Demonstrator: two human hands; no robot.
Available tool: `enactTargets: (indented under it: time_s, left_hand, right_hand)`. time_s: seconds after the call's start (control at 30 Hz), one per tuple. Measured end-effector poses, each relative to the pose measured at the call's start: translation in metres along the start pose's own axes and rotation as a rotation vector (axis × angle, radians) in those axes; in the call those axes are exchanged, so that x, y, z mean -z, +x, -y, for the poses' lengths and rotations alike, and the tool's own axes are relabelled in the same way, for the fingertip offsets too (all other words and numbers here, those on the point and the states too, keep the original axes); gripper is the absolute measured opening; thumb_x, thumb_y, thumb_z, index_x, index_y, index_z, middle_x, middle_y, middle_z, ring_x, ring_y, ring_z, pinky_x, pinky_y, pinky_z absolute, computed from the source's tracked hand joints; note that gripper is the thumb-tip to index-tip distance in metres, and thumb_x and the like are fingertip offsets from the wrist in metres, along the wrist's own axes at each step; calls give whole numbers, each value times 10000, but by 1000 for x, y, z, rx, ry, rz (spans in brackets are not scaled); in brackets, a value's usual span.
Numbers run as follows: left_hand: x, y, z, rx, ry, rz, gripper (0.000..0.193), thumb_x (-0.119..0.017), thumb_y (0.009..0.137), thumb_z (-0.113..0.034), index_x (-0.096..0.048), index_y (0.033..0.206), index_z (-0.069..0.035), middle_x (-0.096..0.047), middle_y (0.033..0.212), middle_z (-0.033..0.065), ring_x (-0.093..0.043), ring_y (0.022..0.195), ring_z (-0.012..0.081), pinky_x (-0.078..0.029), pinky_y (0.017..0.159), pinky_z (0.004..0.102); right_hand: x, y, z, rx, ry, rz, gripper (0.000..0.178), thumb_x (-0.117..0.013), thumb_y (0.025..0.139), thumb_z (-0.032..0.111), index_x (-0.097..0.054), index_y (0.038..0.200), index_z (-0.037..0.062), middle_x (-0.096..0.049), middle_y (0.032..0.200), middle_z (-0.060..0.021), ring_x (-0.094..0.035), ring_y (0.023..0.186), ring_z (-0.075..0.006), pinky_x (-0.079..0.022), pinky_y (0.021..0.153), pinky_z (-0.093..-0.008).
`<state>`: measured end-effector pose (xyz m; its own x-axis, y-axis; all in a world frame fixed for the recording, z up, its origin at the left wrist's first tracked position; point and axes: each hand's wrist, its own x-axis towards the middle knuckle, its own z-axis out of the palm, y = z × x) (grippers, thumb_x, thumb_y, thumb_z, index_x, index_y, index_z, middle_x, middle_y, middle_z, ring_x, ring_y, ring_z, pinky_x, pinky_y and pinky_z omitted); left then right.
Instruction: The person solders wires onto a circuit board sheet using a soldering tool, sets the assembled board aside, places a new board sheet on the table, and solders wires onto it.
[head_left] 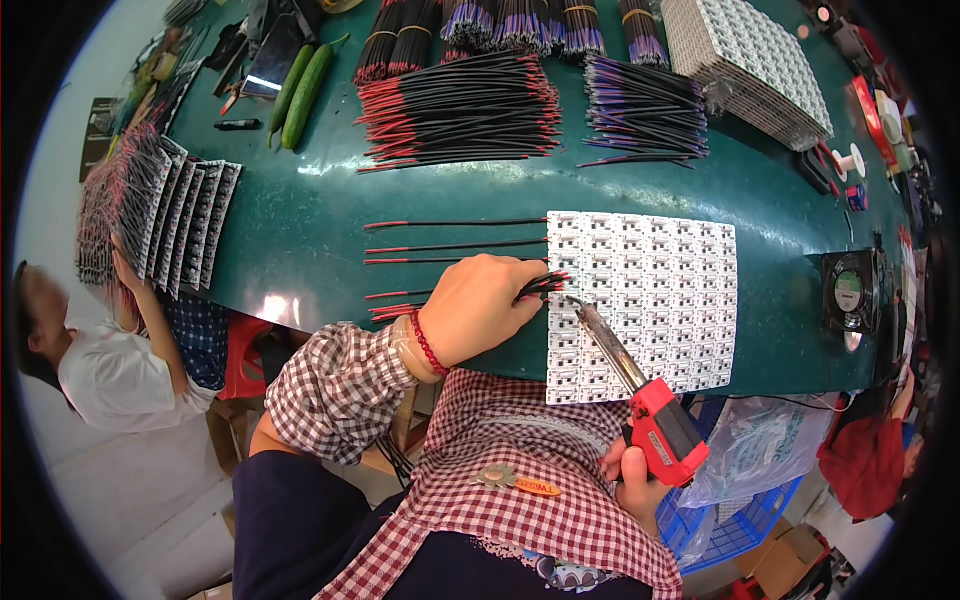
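Note:
A white panel of small circuit boards [650,300] lies on the green table in front of me. My left hand [478,308] is closed around a bundle of black wires [540,287] with red ends, their tips at the panel's left edge. In my right hand [635,480] is a red and black soldering iron [655,430], its metal tip touching or just above the boards beside those wire ends. Several black wires [455,243] stretch leftward from the panel's upper left edge. Part of my right hand is hidden behind the iron's handle.
Piles of red-ended wires [455,110] and purple-ended wires [645,110] lie beyond the panel. A tall stack of board panels [750,65] stands at the far right, near a small black fan [850,290]. Two cucumbers [305,95] lie far left. Another person [130,370] handles wired boards [185,215].

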<state>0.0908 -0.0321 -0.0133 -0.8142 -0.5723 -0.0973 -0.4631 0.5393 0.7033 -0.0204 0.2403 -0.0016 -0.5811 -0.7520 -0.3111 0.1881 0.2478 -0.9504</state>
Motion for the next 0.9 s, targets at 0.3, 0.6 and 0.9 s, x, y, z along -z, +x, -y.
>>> enactTargets:
  time_s: [0.3,0.6,0.9]
  left_hand:
    - [-6,-16,7,3,-100,-112,232,-634,774,-96,-523,949,8,-582,710,188,-578,659,376,-459,595,394]
    - [-5,-21,-7,-29,-127,-168,183,-666,736,-76,-535,822,18,-553,682,169,-563,596,337,-454,544,363]
    - [-14,-18,-3,-8,12,-74,210,-662,740,-126,-507,777,10,-574,673,178,-577,608,362,-442,533,414]
  right_hand:
    - [5,-4,-3,72,48,-71,394,-528,913,214,-435,1189,-52,-564,700,-95,-450,482,-117,-435,470,-279]
    - [12,-13,-4,52,73,-23,405,-536,912,229,-438,1178,-60,-566,684,-107,-460,484,-127,-438,472,-286]
    - [11,-18,-11,-108,65,-22,404,-585,892,219,-448,1167,-44,-568,673,-109,-479,496,-137,-432,498,-281]
